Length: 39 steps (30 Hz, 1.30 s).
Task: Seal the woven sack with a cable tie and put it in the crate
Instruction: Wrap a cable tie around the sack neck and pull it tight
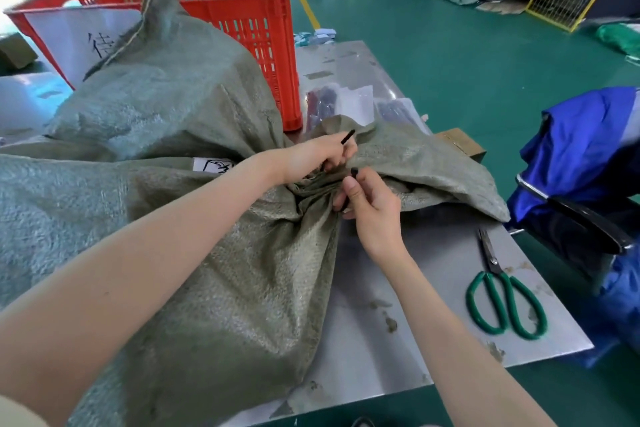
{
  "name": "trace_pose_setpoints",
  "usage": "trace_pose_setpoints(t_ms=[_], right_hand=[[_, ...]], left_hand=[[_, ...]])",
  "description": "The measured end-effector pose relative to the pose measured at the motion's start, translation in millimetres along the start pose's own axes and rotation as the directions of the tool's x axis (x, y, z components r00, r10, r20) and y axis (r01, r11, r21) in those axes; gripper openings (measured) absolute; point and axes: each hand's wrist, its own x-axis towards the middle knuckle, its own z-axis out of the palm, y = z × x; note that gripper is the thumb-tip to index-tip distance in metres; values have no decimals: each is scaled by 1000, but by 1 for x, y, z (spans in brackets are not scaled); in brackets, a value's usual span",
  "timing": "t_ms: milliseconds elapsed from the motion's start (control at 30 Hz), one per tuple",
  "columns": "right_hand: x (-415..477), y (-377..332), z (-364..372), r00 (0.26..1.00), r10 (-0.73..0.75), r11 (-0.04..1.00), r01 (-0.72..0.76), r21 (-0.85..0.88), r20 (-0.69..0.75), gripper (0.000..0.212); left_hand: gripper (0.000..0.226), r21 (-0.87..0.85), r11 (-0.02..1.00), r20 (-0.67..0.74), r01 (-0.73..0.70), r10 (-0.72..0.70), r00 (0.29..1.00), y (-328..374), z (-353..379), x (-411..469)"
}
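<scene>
A grey-green woven sack (pixel 221 288) lies on the metal table (pixel 433 305), its neck gathered into a bunch at the table's middle. A black cable tie (pixel 348 136) runs around that neck. My left hand (pixel 318 158) pinches one end of the tie, which sticks up past my fingers. My right hand (pixel 372 210) grips the other end, just below and to the right, against the bunched fabric. A red slatted plastic crate (pixel 263 21) stands at the back of the table behind a second filled sack (pixel 166 87).
Green-handled scissors (pixel 502 298) lie on the table at the right. A blue jacket (pixel 585 146) hangs over a chair by the right edge. Plastic-wrapped packets (pixel 332 104) sit beside the crate. Boxes and more sacks lie on the green floor beyond.
</scene>
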Motion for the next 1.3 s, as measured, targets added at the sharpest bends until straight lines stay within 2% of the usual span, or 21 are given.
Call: trace_pose_setpoints(t_ms=[100,167,333,433,667,1033,1200,1300], right_hand=[[-1,-3,-2,1000,1,998,-2,56,15,19],[-3,-4,-3,1000,7,994,-9,108,24,17],[-7,-5,-7,999,-8,986,1,167,44,19],[-8,-3,-8,999,-21,986,14,163,47,22],[-11,0,-11,999,-42,989,38,143,28,19],[-12,-1,-10,999,-1,995,-2,96,32,30],[-13,-5,-10,999,28,998,-30,62,32,33],[-12,-5,-9,999,32,999,-34,37,41,31]], left_hand=[[20,-178,980,198,88,-52,979,1,-4,-1],[37,-204,970,268,134,-76,960,0,-6,-1],[26,28,994,176,102,-105,979,-6,-1,-3],[29,24,994,126,106,-108,986,-9,1,-4],[14,28,992,-17,121,-121,993,-5,3,-3],[13,42,991,37,129,-130,991,-8,2,-4],[29,69,987,40,148,-151,988,-10,1,-1],[32,64,989,90,137,-142,986,-12,1,-1]])
